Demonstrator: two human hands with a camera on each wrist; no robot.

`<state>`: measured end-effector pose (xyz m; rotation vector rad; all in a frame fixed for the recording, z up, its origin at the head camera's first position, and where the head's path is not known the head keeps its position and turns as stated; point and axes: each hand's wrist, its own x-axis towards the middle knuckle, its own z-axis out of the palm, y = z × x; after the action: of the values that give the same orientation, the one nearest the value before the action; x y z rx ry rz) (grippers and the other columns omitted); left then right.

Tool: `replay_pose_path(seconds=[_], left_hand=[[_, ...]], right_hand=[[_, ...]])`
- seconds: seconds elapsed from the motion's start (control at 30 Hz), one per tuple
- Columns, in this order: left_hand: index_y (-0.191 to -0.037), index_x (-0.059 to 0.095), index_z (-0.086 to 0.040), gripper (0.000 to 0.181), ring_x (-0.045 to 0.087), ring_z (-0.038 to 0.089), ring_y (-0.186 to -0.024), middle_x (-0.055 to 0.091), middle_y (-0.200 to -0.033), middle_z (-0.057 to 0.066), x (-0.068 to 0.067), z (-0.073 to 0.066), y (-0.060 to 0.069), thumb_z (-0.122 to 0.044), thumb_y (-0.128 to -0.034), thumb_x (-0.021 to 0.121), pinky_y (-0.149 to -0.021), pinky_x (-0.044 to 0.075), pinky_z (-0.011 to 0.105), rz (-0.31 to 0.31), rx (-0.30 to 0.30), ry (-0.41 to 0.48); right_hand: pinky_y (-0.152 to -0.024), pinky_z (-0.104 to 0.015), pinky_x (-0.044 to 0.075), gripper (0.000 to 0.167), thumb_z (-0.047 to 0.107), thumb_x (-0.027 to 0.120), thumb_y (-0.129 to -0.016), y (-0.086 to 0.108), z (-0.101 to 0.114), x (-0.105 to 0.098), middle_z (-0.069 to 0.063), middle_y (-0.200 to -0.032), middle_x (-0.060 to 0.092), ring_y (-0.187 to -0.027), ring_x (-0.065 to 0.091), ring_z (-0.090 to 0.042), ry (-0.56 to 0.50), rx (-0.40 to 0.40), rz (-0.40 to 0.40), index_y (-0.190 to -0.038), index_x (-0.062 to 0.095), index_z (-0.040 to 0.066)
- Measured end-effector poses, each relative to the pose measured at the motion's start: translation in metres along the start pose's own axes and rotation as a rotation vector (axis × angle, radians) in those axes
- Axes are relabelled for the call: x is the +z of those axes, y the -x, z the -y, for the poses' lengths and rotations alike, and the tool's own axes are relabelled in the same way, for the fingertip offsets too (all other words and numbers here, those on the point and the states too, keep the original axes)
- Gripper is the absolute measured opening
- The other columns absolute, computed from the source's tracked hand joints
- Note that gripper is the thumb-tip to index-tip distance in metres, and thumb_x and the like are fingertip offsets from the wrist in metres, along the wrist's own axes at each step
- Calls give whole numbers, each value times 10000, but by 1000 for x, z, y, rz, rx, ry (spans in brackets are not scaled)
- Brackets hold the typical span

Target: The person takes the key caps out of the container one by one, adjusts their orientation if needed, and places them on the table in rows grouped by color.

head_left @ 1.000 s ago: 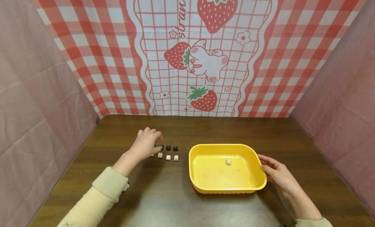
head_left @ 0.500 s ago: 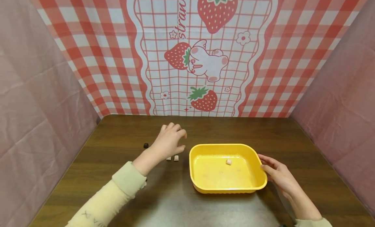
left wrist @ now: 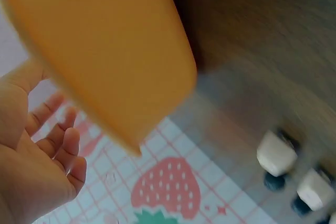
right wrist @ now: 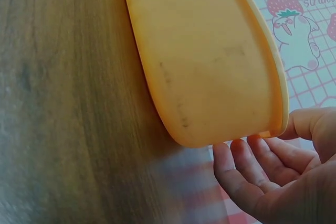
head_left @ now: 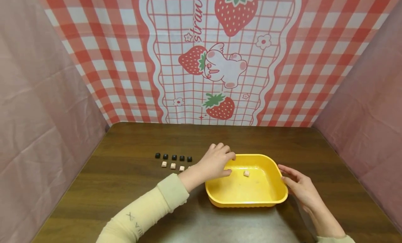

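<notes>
My right hand [head_left: 303,189] grips the right rim of a yellow plastic bin [head_left: 245,202]. In the right wrist view its fingers [right wrist: 249,166] lie along the bin's outer wall [right wrist: 210,77], and the thumb goes over the rim. My left hand [head_left: 213,162] hovers over the bin's left side, thumb and fingers apart, with nothing seen between them. In the left wrist view the bin wall [left wrist: 115,51] hides the end of its thumb. One cream keycap [head_left: 246,173] lies on the bin's floor.
Left of the bin, several black keycaps [head_left: 174,157] stand in a row on the brown wooden table [head_left: 125,197]. In front runs a row of cream keycaps [head_left: 173,166], one partly hidden by my left wrist. A strawberry-print cloth [head_left: 201,79] hangs behind the table.
From above the keycap rows, my left hand has moved right to the bin, uncovering the black and cream rows. My right hand has kept its grip on the rim.
</notes>
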<state>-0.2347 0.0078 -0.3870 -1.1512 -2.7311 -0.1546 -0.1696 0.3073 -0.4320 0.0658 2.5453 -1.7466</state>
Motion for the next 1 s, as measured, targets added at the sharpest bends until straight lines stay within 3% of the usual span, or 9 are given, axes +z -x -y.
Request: replay_pose_path(seconds=[0.2,0.37,0.77,1.0], left_hand=[[-1180,605,-256,402,438,128,-988,543,-1084,-71,13,-17,-20,-434,-827,680,-841,325,306,49,47,28],[-1172,608,-263,380,432,123,-971,541,-1079,-78,24,-26,-34,-452,-844,651,-814,311,287,60,77,8],[-1170,616,-276,330,421,112,-955,557,-1103,-84,45,-34,-49,-423,-874,621,-778,297,244,136,129,-132],[-1102,655,-272,248,419,123,-959,550,-1063,-66,56,-34,-52,-408,-915,566,-791,284,263,118,180,-243]], right_hand=[[-734,-249,531,539,178,542,-954,2,-2,-1,5,-1216,572,-918,600,22,-23,-2,-28,-1400,363,-66],[-717,-253,536,545,177,552,-950,2,-4,-2,160,-1113,573,-904,602,23,-31,-2,-37,-1401,362,-64],[-729,-252,534,567,198,562,-946,2,-2,-2,210,-1079,562,-913,600,28,-58,8,-22,-1404,356,-66],[-717,-255,536,570,196,568,-943,1,-1,-2,259,-1029,559,-904,598,32,-55,3,-21,-1401,358,-70]])
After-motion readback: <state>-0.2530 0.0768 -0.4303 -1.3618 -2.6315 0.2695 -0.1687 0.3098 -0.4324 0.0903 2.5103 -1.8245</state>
